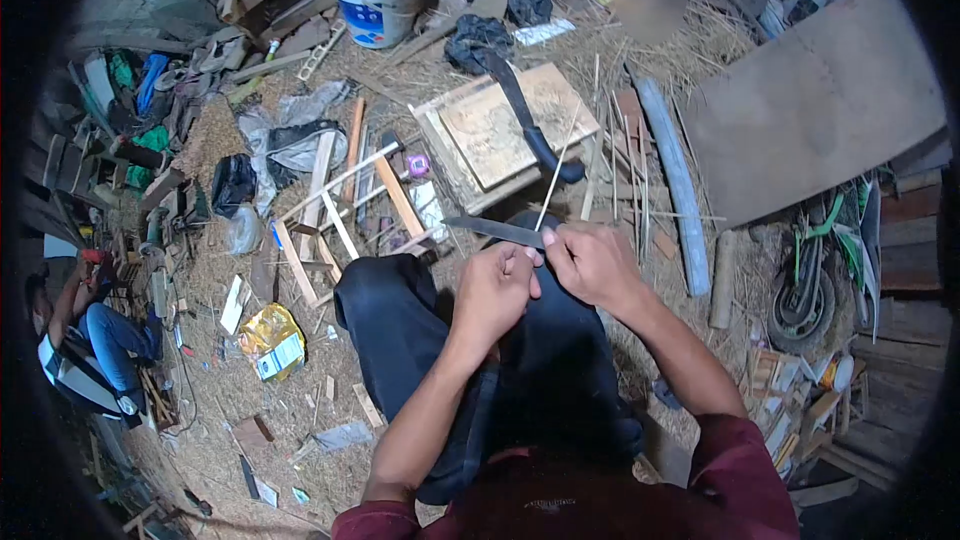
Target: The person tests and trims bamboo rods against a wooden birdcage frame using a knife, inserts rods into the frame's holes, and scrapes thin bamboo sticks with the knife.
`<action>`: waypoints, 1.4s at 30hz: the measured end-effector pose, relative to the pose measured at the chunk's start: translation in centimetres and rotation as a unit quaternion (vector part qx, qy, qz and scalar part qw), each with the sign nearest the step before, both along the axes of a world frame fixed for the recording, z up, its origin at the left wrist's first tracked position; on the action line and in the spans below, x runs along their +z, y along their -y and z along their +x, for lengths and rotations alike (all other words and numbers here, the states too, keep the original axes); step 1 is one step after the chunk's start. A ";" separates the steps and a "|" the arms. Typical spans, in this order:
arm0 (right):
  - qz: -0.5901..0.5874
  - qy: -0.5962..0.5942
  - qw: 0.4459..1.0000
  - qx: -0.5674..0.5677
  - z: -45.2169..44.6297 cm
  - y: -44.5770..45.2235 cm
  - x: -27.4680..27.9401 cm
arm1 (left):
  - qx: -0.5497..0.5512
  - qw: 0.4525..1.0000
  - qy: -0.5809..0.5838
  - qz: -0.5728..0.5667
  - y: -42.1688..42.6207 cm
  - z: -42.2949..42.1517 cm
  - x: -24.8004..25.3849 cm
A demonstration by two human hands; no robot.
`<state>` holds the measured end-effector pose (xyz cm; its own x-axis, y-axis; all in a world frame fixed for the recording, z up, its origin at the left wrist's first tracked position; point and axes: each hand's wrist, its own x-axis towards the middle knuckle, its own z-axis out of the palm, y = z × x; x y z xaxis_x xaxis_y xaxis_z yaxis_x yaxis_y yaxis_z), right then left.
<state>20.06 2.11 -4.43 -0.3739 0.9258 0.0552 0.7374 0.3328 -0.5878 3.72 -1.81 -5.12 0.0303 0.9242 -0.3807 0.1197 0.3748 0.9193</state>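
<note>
My right hand (597, 268) is closed at the wide end of a knife (495, 231), its dark blade pointing left over my knees. Beside it, the closed fingers of my left hand (493, 292) pinch the near end of a thin pale strip (557, 168). The strip rises past the blade toward a low wooden block (510, 125). The handle end of the knife is hidden in my right hand. On the block lies a large machete (520, 105) with a black handle.
Small wooden frames (345, 225) stand left of the block. Behind them is a white bucket (378, 0). A grey pole (675, 180), a large board (820, 100) and a wheel (803, 308) are on the right. Another person (110, 340) sits at the far left.
</note>
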 end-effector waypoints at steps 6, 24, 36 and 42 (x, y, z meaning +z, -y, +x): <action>-0.056 0.083 0.995 0.000 0.6 1.6 0.1 | 0.013 0.991 -0.117 0.060 1.9 0.9 0.7; -0.044 0.154 0.985 -0.057 2.0 1.3 -0.6 | 0.024 0.988 -0.109 0.104 6.3 1.5 0.8; -0.055 0.162 0.985 -0.017 2.9 2.4 0.1 | 0.051 0.995 -0.041 0.077 4.2 3.1 -1.3; -0.018 0.155 0.987 -0.026 2.6 2.8 0.0 | 0.077 0.993 -0.033 0.082 6.3 3.2 -1.1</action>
<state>22.62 -0.72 -4.44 -0.3188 0.9437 -0.0880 0.8995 0.2720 -0.3419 6.91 -8.14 -6.26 -0.1365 0.9657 -0.2210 0.1344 0.2390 0.9617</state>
